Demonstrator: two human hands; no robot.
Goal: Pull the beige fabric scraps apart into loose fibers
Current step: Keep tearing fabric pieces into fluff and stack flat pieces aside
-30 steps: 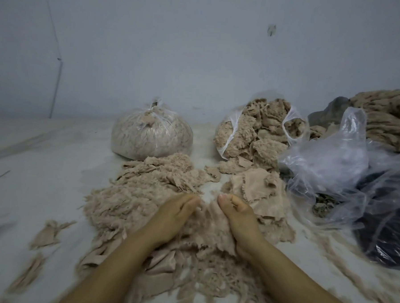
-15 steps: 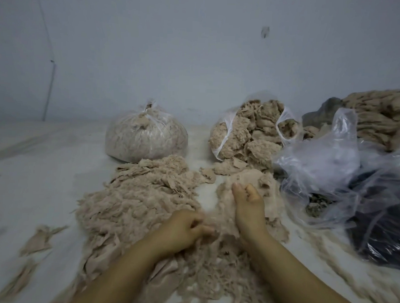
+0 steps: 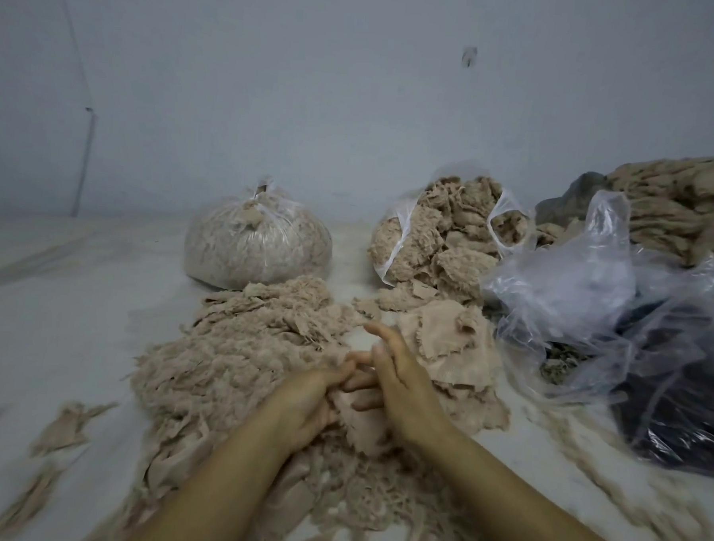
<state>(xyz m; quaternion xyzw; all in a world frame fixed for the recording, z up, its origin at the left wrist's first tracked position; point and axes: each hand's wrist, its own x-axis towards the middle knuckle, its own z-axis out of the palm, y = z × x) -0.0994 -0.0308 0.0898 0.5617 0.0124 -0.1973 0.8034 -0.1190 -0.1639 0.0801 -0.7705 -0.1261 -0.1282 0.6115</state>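
From the head view, the left hand [image 3: 307,396] and right hand [image 3: 399,380] meet, fingers curled, gripping one beige scrap [image 3: 361,430] between them. Left of the fingers a big fluffy fiber heap [image 3: 235,359] is done — beyond the fingertips, whole scraps [image 3: 446,341] and an open bag of scraps [image 3: 440,233] remain.

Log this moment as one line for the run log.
left hand: holds scrap | right hand: holds same scrap | fiber pile: left of hands | step: pulling apart

Head view; looks forward and down, close.
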